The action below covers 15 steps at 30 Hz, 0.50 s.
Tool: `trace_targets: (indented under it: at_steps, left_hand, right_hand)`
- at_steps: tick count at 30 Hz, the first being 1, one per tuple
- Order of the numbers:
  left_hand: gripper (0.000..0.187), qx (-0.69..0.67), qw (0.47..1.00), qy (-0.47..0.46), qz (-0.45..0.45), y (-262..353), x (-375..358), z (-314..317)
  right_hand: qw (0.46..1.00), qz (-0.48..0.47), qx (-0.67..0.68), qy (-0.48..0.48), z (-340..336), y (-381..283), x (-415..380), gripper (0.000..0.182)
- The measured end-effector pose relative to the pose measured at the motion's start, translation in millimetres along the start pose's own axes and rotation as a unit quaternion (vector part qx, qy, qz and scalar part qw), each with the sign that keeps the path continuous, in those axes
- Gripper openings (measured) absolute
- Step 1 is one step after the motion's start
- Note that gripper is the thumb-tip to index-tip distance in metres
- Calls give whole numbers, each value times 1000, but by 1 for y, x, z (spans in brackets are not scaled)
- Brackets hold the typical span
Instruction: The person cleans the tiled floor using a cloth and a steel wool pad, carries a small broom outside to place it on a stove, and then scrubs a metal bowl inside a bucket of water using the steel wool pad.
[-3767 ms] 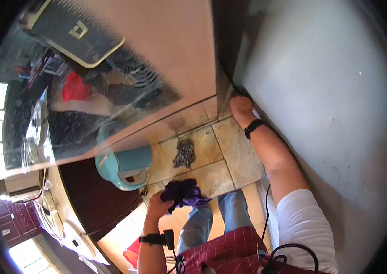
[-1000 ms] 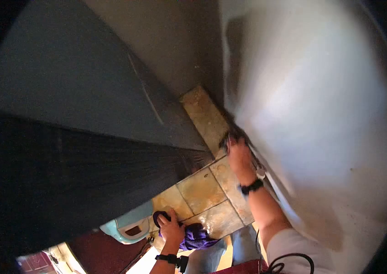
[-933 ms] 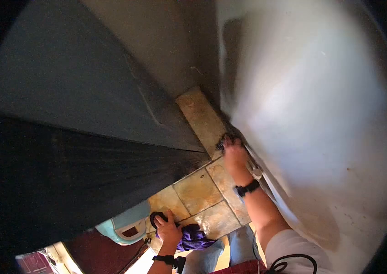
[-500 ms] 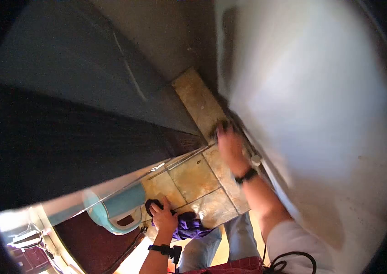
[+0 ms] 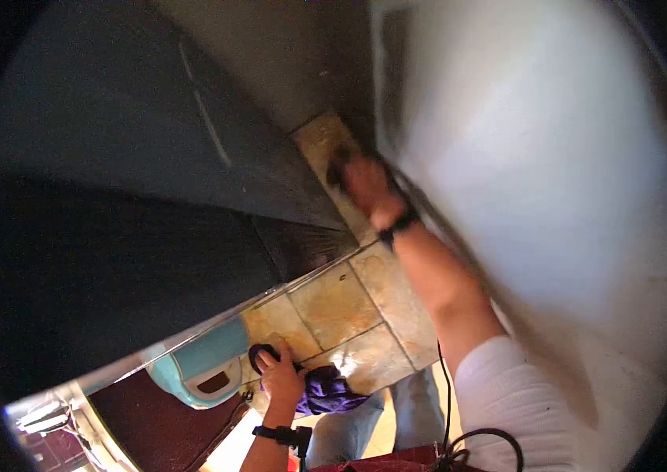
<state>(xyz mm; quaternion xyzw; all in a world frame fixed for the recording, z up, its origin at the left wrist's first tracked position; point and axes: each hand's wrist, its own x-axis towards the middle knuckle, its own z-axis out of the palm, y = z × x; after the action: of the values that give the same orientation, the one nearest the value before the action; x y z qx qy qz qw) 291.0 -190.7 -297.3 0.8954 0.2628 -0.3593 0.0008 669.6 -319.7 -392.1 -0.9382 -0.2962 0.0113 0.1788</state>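
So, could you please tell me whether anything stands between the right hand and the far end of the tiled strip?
Nothing visible does: past the right hand and the dark, blurred thing at its fingers, tile shows up to the strip's far end.

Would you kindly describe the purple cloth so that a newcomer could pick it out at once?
Start from the tiled counter beside the tall dark panel. Along its edge nearest the person's legs, look just beside the left hand. The purple cloth is the crumpled, soft-looking heap there, unlike the smooth turquoise kettle and the flat tan tiles.
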Motion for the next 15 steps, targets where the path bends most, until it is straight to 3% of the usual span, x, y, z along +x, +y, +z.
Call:
trace_targets:
  at_steps: [1, 2, 4, 7, 8, 10, 12, 15]
  left_hand:
    - [93, -8, 1000, 0, 11, 2, 0, -2]
    - [93, 4, 1000, 1, 14, -1, -1, 0]
    - [95, 11, 1000, 22, 15, -5, 3, 9]
    - [96, 13, 1000, 5, 4, -1, 3, 5]
    - [96, 8, 1000, 4, 2, 3, 3, 8]
    - [96, 30, 999, 2, 12, 2, 3, 11]
    - [95, 21, 1000, -10, 3, 2, 2, 0]
    - [94, 54, 998, 3, 15, -3, 3, 7]
  right_hand:
    - [997, 28, -53, -41, -7, -10, -39, 16]
    - [992, 102, 66, 37, 1, -19, -83, 21]
    - [997, -1, 30, 67, -38, -35, -129, 35]
    - [990, 79, 115, 35, 3, -20, -92, 37]
    - [999, 31, 8, 1, -1, -20, -53, 30]
    - [995, -25, 94, 10, -12, -23, 17, 22]
    - [995, -8, 102, 18, -7, -25, 74, 15]
    - [998, 20, 54, 1, -8, -26, 111, 21]
